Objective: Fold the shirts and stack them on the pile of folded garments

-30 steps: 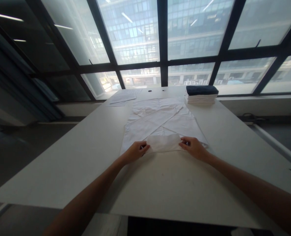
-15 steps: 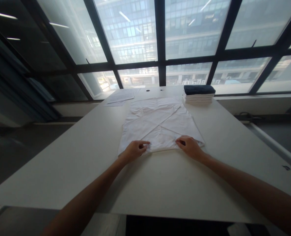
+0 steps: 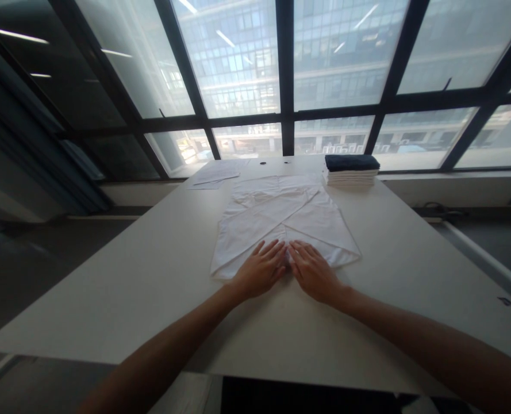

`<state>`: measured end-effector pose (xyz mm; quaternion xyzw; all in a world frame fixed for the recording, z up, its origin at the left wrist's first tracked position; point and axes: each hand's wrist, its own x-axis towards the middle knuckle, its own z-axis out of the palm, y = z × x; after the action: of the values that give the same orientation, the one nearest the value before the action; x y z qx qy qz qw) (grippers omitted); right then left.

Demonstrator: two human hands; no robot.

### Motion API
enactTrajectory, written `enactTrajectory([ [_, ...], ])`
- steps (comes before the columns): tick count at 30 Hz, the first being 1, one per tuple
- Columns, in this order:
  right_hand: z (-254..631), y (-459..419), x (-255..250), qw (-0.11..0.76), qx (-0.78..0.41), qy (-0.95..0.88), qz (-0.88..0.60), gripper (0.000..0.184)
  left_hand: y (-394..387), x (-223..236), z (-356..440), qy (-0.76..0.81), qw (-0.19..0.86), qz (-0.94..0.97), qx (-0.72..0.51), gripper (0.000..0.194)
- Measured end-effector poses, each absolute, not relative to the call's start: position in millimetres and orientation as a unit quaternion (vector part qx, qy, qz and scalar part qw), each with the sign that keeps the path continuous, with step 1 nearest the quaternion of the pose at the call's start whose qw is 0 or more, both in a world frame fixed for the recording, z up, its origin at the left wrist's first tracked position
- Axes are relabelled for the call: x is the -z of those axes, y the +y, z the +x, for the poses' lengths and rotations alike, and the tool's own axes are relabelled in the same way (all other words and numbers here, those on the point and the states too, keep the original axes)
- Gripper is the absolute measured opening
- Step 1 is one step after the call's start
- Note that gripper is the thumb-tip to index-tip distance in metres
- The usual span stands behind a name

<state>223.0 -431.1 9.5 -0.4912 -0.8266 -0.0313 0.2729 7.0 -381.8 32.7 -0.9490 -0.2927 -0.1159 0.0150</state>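
Note:
A white garment (image 3: 259,215), probably a shirt, lies spread on the white table (image 3: 160,276) with its sleeves folded across one another. Flat on its near edge rests my left hand (image 3: 260,269), fingers stretched out. My right hand (image 3: 313,271) lies palm down beside it, also with fingers extended, and the two sets of fingertips almost meet at the middle. Neither hand grips the cloth. Under the palms, part of the garment's near edge is hidden.
At the back right stands a stack of folded white cloths (image 3: 350,179) with a dark blue folded cloth (image 3: 352,163) on top. Sheets of paper (image 3: 216,172) lie at the back left. Large windows rise behind the table. A small dark mark (image 3: 504,301) shows near the right edge.
Both hands first held up the garment's near flap, then laid it down. They have since let go, moved inward to the middle and flattened on the cloth.

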Motion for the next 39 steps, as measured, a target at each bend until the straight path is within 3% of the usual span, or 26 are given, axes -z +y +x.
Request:
enactTrajectory([
  [5, 205, -430, 7, 0.205, -0.021, -0.845, -0.493, 0.065, -385, -11, 8, -0.324, -0.022, -0.944, 0.066, 0.063],
  [10, 219, -429, 14, 0.2, -0.027, -0.838, -0.507, 0.073, -385, -3, 1, -0.329, -0.01, -0.941, 0.081, 0.068],
  [24, 283, -440, 23, 0.169, -0.01, -0.802, -0.573, 0.062, -399, 0, -32, -0.388, -0.015, -0.919, 0.074, 0.072],
  [29, 281, -444, 17, 0.202, 0.012, -0.787, -0.583, 0.057, -400, 0, -31, -0.397, -0.009, -0.915, 0.067, 0.071],
  [34, 266, -450, 5, 0.251, 0.039, -0.833, -0.491, 0.05, -397, 2, -31, -0.389, 0.002, -0.918, 0.079, 0.071],
  [39, 246, -454, -2, 0.242, 0.007, -0.874, -0.421, 0.046, -398, 2, -28, -0.386, 0.002, -0.918, 0.09, 0.069],
])
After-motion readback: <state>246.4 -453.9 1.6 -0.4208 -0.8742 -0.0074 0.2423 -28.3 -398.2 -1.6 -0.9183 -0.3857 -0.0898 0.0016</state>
